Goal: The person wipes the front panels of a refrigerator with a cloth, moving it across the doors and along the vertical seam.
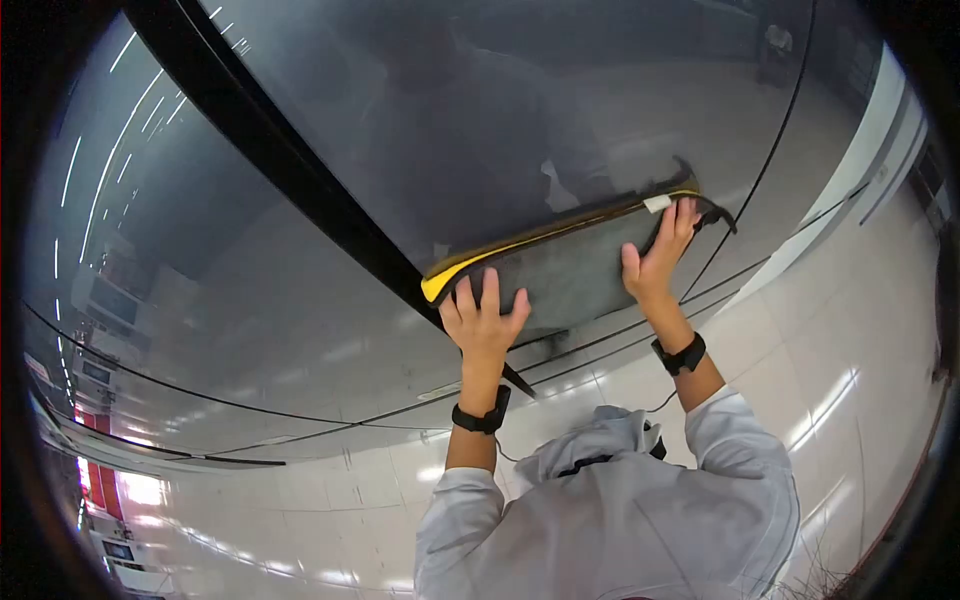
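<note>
A long dark grey panel with a yellow strip on its upper edge sits against a glossy dark car body. My left hand is open on the panel's left end, fingers spread and fingertips near the strip. At the other end, my right hand also lies open, thumb apart, its fingers close to a small white tag. Thin black pieces stick out past that end. The underside of the panel is hidden.
A wide black pillar runs diagonally across the car. Shiny pale floor tiles lie below. Black bands circle both wrists, with cords trailing from them. Red panels and equipment stand far left.
</note>
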The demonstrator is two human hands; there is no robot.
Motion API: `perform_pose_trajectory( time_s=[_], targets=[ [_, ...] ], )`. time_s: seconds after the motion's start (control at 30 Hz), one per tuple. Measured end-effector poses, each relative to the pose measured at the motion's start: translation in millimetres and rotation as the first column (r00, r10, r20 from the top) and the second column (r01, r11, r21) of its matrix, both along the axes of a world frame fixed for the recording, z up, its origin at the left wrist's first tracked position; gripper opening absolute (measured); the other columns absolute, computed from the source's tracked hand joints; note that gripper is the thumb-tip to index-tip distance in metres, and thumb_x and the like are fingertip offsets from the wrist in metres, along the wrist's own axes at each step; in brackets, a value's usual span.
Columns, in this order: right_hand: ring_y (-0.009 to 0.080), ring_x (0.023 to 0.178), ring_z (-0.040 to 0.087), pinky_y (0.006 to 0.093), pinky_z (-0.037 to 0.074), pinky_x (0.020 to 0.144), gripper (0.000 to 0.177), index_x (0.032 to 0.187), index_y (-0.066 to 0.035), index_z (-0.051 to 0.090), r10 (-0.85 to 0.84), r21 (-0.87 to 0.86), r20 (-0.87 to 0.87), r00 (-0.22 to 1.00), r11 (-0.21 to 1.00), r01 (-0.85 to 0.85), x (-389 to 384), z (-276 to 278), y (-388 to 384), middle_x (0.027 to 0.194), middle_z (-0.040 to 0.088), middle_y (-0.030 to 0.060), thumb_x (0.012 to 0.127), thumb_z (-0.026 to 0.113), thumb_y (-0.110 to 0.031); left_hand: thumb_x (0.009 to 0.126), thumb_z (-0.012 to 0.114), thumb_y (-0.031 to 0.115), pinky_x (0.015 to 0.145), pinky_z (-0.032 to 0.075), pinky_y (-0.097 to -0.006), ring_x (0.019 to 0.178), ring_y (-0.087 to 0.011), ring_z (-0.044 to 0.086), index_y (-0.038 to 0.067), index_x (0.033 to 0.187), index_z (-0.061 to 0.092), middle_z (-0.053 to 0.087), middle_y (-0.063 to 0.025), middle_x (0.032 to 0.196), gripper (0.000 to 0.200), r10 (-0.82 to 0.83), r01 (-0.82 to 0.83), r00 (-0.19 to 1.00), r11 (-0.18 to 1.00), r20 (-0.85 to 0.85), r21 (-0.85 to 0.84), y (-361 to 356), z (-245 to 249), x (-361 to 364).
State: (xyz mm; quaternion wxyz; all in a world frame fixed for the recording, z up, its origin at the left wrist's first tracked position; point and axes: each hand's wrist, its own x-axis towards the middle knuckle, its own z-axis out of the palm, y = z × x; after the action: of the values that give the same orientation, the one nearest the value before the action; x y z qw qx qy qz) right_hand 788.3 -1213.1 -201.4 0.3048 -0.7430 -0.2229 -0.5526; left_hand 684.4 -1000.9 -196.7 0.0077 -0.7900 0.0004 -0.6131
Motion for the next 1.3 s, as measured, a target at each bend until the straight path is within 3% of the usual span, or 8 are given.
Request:
perform_pose_trajectory(
  time_s=[0.3,0.33,0.4,0.77,1.07,1.27,1.3],
  targets=[
    [0.0366,0.119,0.021,0.0469,0.015,0.094,0.066,0.122,0.004,0.029,-0.001,0.039,0.1,0.995,0.999,-0.003,7,88,7,0.129,0.024,0.0211,0.073,0.05,-0.034,0.06,0.059,0.036,0.076,0.041,-0.0416,0.096,-0.0364,0.039,0.012,0.105,0.053,0.043,-0.0166,0.109,0.051,-0.029,0.023,0.994,0.998,0.108,0.06,5,86,10],
    [0.0365,0.119,0.022,0.0469,0.015,0.095,0.066,0.122,0.004,0.029,0.005,0.048,0.114,0.993,0.999,-0.011,8,88,7,0.129,0.025,0.0211,0.073,0.05,-0.035,0.064,0.058,0.036,0.081,0.036,-0.0465,0.102,-0.0399,0.035,0.009,0.109,0.049,0.038,-0.0195,0.115,0.054,-0.032,0.026,0.996,0.997,0.08,0.072,6,86,10],
    [0.0366,0.119,0.023,0.047,0.015,0.095,0.067,0.122,0.004,0.029,-0.001,0.047,0.126,0.992,0.999,-0.005,11,83,5,0.128,0.026,0.0214,0.073,0.049,-0.037,0.067,0.056,0.035,0.084,0.032,-0.0524,0.108,-0.0441,0.031,0.005,0.113,0.045,0.033,-0.0227,0.121,0.056,-0.033,0.029,0.998,0.997,0.047,0.078,5,82,11],
    [0.0385,0.118,0.022,0.0515,0.012,0.095,0.068,0.122,0.003,0.027,-0.038,0.017,0.098,0.994,0.999,0.037,9,23,5,0.127,0.024,0.0228,0.077,0.042,-0.045,0.068,0.055,0.04,0.08,0.033,-0.0533,0.103,-0.0442,0.033,0.005,0.112,0.044,0.033,-0.0225,0.116,0.057,-0.009,0.008,1.0,0.999,0.016,0.048,6,14,7],
    [0.0381,0.119,0.02,0.0521,0.011,0.094,0.069,0.122,0.003,0.027,-0.033,-0.015,0.053,0.998,0.999,0.034,5,-31,2,0.128,0.022,0.0218,0.076,0.043,-0.045,0.065,0.056,0.039,0.079,0.032,-0.052,0.101,-0.0431,0.032,0.006,0.108,0.046,0.033,-0.0214,0.114,0.055,0.016,-0.015,1.0,0.999,-0.02,0.047,8,-40,0],
    [0.0389,0.119,0.019,0.0524,0.01,0.094,0.069,0.123,0.003,0.024,-0.001,-0.034,0.017,1.0,0.999,0.002,-2,-34,0,0.128,0.021,0.0221,0.076,0.045,-0.042,0.063,0.059,0.035,0.08,0.033,-0.0512,0.102,-0.0426,0.033,0.006,0.107,0.047,0.034,-0.0216,0.113,0.054,-0.005,0.006,0.999,1.0,-0.048,0.03,5,-38,-3],
    [0.0388,0.119,0.019,0.0523,0.01,0.094,0.068,0.123,0.003,0.024,0.003,-0.026,0.008,1.0,1.0,-0.003,-2,-32,0,0.128,0.021,0.0222,0.076,0.046,-0.041,0.062,0.059,0.037,0.076,0.035,-0.0449,0.095,-0.0369,0.037,0.01,0.102,0.051,0.039,-0.0175,0.105,0.049,0.011,-0.01,1.0,0.999,-0.018,0.03,3,-31,-2]
  ],
)
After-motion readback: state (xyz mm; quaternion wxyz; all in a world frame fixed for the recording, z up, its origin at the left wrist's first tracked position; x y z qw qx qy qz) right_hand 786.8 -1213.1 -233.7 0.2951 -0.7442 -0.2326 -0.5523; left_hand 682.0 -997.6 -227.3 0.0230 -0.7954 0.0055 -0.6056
